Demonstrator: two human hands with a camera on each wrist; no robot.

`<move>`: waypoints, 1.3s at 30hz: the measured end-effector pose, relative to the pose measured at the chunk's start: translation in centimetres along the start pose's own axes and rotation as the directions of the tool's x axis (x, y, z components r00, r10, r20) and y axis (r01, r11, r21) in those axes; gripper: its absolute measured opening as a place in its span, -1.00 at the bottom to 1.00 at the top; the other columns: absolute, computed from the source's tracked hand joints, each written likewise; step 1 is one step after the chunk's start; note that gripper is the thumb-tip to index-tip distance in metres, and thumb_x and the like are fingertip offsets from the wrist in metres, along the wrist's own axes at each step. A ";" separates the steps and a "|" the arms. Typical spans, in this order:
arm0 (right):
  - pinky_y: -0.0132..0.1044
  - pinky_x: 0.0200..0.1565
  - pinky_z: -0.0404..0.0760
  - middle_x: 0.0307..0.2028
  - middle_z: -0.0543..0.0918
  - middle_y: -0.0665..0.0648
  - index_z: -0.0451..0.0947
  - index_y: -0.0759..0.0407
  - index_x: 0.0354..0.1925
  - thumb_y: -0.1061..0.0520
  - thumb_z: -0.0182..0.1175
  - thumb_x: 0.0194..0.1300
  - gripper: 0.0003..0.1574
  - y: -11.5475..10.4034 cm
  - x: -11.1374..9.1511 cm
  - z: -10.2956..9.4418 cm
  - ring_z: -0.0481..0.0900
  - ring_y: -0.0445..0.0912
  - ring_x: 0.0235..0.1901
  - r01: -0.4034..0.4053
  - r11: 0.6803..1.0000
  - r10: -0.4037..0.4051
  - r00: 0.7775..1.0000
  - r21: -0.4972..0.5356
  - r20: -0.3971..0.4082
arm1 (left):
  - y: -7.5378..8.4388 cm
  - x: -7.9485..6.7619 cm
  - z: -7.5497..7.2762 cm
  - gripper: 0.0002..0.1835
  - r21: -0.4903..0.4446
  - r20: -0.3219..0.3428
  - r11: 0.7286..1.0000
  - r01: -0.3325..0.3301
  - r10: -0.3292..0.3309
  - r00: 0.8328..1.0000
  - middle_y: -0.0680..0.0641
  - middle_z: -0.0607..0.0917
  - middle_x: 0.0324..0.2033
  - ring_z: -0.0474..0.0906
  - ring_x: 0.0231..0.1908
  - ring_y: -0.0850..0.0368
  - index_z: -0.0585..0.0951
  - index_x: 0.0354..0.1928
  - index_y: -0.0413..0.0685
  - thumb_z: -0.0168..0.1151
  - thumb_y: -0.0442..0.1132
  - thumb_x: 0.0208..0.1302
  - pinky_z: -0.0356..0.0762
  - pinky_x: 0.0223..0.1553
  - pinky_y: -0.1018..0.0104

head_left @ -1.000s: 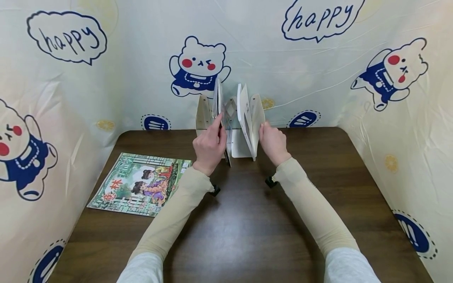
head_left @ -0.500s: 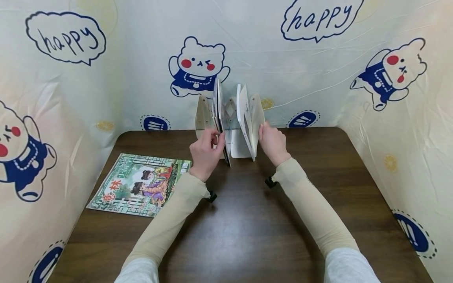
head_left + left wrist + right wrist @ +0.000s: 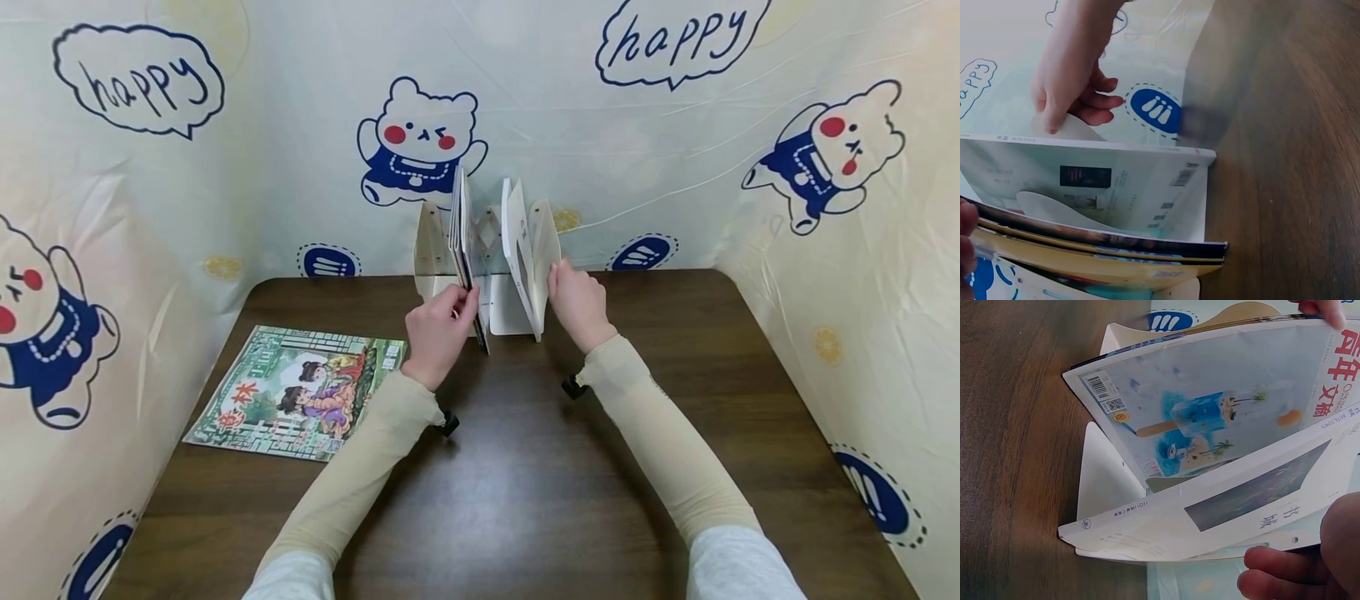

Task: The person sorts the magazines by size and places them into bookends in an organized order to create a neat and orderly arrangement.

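A white expandable bookend rack (image 3: 510, 310) stands at the back of the table with magazines upright in it. On its left side leans a bundle of magazines (image 3: 462, 225); the cover facing right shows a blue ice pop (image 3: 1200, 412). My left hand (image 3: 437, 337) pinches the near edge of this bundle, thumb on the cover side, fingers on the other. A white-spined magazine (image 3: 519, 258) leans at the right, against the rack's right end panel (image 3: 549, 237). My right hand (image 3: 581, 306) grips that panel's edge between thumb and curled fingers, as the left wrist view shows.
A green illustrated magazine (image 3: 300, 392) lies flat on the brown wooden table (image 3: 510, 500), left of my left forearm. A patterned cloth backdrop (image 3: 300, 167) hangs close behind the rack and along both sides.
My left hand has drawn back from higher on the bundle, its extended index finger curling, down to the near edge. My right hand stays at the panel; the magazines look unmoved.
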State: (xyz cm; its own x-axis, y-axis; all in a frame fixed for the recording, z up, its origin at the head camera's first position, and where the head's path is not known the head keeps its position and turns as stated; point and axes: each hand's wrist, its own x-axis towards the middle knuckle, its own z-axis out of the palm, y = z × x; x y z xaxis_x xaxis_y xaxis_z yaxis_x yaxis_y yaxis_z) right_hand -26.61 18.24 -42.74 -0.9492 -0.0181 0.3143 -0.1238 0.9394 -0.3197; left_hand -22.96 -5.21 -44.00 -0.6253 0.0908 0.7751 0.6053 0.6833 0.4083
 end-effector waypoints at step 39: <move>0.14 -0.55 0.57 -0.57 0.60 0.30 0.44 0.31 -0.25 0.00 -0.18 0.70 -0.52 0.0 -0.1 -0.2 0.63 0.26 -0.58 0.007 1.000 -0.007 1.000 0.003 0.004 | 0.4 -2.4 -3.8 -0.63 0.048 0.161 0.998 0.041 -0.048 0.986 0.04 0.63 -0.64 0.52 -0.67 0.13 0.65 -0.51 -0.02 0.17 -0.08 0.50 0.35 -0.65 0.19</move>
State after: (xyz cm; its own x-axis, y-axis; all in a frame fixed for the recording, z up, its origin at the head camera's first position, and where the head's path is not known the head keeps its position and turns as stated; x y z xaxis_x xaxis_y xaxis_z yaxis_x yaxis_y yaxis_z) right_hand -26.42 18.25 -42.64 -0.9494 -0.0263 0.3130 -0.1314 0.9384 -0.3197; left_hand -19.33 -7.96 -43.91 -0.7245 0.1731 0.6672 0.5549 0.7206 0.4157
